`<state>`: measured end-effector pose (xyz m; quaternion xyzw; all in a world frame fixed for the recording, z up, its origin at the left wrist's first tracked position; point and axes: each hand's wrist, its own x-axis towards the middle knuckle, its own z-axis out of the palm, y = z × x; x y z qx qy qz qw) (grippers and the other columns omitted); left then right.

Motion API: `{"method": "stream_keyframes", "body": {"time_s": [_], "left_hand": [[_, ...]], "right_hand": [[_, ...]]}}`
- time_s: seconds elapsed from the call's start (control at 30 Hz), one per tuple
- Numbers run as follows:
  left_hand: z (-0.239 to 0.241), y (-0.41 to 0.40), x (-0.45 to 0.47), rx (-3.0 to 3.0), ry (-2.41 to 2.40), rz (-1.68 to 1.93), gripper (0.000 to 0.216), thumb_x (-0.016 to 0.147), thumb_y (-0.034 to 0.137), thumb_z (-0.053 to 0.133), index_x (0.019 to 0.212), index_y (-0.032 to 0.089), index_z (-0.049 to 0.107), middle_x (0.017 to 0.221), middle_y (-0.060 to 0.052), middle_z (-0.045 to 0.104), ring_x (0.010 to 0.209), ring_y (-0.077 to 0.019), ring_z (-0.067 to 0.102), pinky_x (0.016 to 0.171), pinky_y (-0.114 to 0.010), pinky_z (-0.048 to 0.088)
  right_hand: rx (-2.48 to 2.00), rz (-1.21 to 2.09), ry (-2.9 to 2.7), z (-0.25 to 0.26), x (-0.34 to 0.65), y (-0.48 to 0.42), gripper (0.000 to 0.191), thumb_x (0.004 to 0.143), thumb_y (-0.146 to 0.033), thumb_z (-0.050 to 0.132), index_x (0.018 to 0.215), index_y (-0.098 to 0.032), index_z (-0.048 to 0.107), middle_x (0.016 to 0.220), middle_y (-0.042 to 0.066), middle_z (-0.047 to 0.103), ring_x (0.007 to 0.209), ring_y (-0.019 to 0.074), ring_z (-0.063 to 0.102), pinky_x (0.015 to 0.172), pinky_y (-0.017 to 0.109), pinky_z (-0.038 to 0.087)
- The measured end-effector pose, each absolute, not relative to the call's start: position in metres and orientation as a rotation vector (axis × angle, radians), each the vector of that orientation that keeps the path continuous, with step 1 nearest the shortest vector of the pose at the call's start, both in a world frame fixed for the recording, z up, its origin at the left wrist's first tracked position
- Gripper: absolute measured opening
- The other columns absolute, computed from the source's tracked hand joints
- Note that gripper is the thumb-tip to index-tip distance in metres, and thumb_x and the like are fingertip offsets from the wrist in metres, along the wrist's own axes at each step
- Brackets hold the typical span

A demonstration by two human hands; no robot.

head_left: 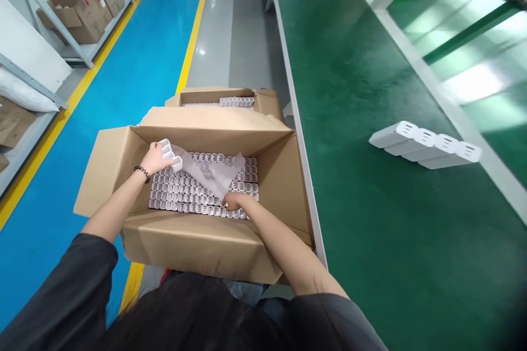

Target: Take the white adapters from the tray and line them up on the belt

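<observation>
An open cardboard box (197, 235) in front of me holds rows of white plastic housings (177, 197), standing on end and packed close together. My left hand (155, 159), over the box's far left part, is closed around a few white housings (169, 154) held side by side. My right hand (234, 201) is low in the box, its fingers pinched on a crumpled translucent plastic sheet (220, 175). The sheet stretches across the housings toward my left hand and covers some of them.
On the green table (395, 241) to the right lies a row of several white housings (426, 145). A second open box (267, 101) with similar pieces stands just beyond the first. Shelves with cartons (84, 13) line the left side, past the blue walkway (152, 27).
</observation>
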<state>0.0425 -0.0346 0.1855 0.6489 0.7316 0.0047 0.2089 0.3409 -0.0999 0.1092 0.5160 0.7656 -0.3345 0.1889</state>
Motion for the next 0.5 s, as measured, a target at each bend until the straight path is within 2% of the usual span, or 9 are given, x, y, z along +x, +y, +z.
{"method": "stream_keyframes", "body": {"time_s": [0.13, 0.23, 0.37, 0.5], "left_hand": [[0.17, -0.016, 0.08, 1.845, 1.986, 0.005, 0.075, 0.077, 0.049, 0.069, 0.14, 0.016, 0.042, 0.143, -0.015, 0.038, 0.127, -0.0279, 0.053, 0.109, -0.033, 0.042], [0.147, -0.01, 0.103, 1.832, 1.918, -0.093, 0.074, 0.08, 0.049, 0.071, 0.14, 0.016, 0.043, 0.141, -0.015, 0.043, 0.125, -0.028, 0.053, 0.108, -0.039, 0.044], [0.113, -0.01, 0.111, 1.734, 1.836, -0.3, 0.048, 0.092, 0.042, 0.065, 0.131, 0.015, 0.054, 0.134, -0.013, 0.053, 0.119, -0.0278, 0.056, 0.102, -0.05, 0.048], [0.087, -0.021, 0.097, 1.561, 1.748, -0.453, 0.036, 0.095, 0.039, 0.063, 0.12, 0.014, 0.06, 0.124, -0.01, 0.06, 0.112, -0.0259, 0.06, 0.095, -0.046, 0.053]], "right_hand": [[1.183, -1.112, 1.981, 0.095, 0.336, -0.094, 0.03, 0.096, -0.035, 0.061, 0.12, -0.017, 0.062, 0.121, 0.008, 0.064, 0.103, 0.0207, 0.065, 0.089, 0.042, 0.057], [1.112, -1.162, 1.882, 0.085, 0.335, -0.09, 0.031, 0.096, -0.035, 0.061, 0.123, -0.018, 0.061, 0.126, 0.009, 0.062, 0.107, 0.0218, 0.063, 0.091, 0.044, 0.056], [1.124, -1.263, 1.753, 0.076, 0.342, -0.093, 0.038, 0.096, -0.035, 0.062, 0.129, -0.018, 0.056, 0.127, 0.01, 0.061, 0.105, 0.0221, 0.064, 0.088, 0.043, 0.058], [1.143, -1.357, 1.656, 0.068, 0.349, -0.094, 0.037, 0.096, -0.035, 0.062, 0.128, -0.017, 0.057, 0.124, 0.009, 0.062, 0.102, 0.021, 0.065, 0.085, 0.041, 0.058]]}}
